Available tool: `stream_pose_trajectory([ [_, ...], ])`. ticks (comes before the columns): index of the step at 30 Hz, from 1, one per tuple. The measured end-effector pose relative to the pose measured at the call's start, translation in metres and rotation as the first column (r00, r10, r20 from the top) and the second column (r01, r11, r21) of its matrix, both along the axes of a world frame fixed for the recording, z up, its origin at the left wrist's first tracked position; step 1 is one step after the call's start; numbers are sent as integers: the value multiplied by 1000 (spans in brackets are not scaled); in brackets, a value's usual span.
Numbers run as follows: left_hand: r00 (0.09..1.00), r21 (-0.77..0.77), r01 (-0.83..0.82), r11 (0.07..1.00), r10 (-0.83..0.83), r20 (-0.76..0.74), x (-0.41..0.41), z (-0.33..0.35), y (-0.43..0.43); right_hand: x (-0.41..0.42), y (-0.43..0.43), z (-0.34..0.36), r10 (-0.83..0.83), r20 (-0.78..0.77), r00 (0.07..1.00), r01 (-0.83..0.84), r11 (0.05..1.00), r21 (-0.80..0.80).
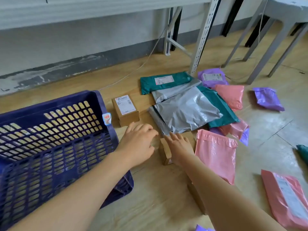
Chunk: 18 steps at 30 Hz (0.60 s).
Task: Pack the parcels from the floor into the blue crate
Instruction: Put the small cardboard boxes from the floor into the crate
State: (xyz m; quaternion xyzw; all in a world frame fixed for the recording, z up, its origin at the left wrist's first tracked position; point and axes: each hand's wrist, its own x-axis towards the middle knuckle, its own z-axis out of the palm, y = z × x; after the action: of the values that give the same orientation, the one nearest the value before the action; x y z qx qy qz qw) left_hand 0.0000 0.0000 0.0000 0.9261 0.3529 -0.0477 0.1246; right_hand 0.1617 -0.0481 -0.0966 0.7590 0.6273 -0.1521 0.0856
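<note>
The blue crate [55, 147] stands empty on the floor at the left. A small cardboard box [165, 152] lies on the floor just right of it. My left hand [138, 144] curls its fingers against that box's left end. My right hand [179, 147] rests on top of the box with straight fingers and hides most of it. A second, labelled cardboard box [125, 109] sits behind my left hand. Grey mailers [186, 110], a teal mailer [165, 82], pink mailers [215, 154] and purple mailers [268, 99] lie spread to the right.
Another cardboard box [196, 199] lies partly under my right forearm. A pink labelled mailer [286, 195] is at the lower right. White shelf legs [201, 47] and grey stool legs [260, 52] stand behind the parcels. A cable [136, 69] runs along the wall.
</note>
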Motion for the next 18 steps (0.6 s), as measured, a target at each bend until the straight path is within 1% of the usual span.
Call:
stream_pose_trajectory([
  [3, 997, -2, -29, 1000, 29, 72, 2, -4, 17, 5, 13, -12, 74, 97, 993, -64, 992, -107],
  [6, 990, -22, -15, 1000, 18, 137, 2, -4, 22, 9, 19, -29, 109, 123, 986, -91, 986, -142],
  [9, 983, -43, -20, 999, 27, 183, 0, -6, 26, 8, 15, -38, 135, 145, 980, -121, 988, -98],
  [11, 973, -94, -44, 995, 64, 222, -2, -5, 28, 6, 12, -38, 119, 101, 988, -116, 993, -31],
  [12, 964, -128, -64, 990, 94, 247, -3, -4, 29, 4, 11, -32, 69, 39, 997, -70, 998, 10],
  [14, 929, -211, -114, 971, 179, 322, -5, 0, 32, 2, 14, -7, -94, -156, 983, 108, 991, 83],
  [16, 873, -304, -163, 938, 281, 399, -7, 6, 36, 2, 24, 25, -225, -377, 899, 292, 947, 131],
  [18, 794, -406, -192, 893, 385, 470, -9, 15, 39, 2, 35, 61, -275, -578, 768, 432, 889, 151],
])
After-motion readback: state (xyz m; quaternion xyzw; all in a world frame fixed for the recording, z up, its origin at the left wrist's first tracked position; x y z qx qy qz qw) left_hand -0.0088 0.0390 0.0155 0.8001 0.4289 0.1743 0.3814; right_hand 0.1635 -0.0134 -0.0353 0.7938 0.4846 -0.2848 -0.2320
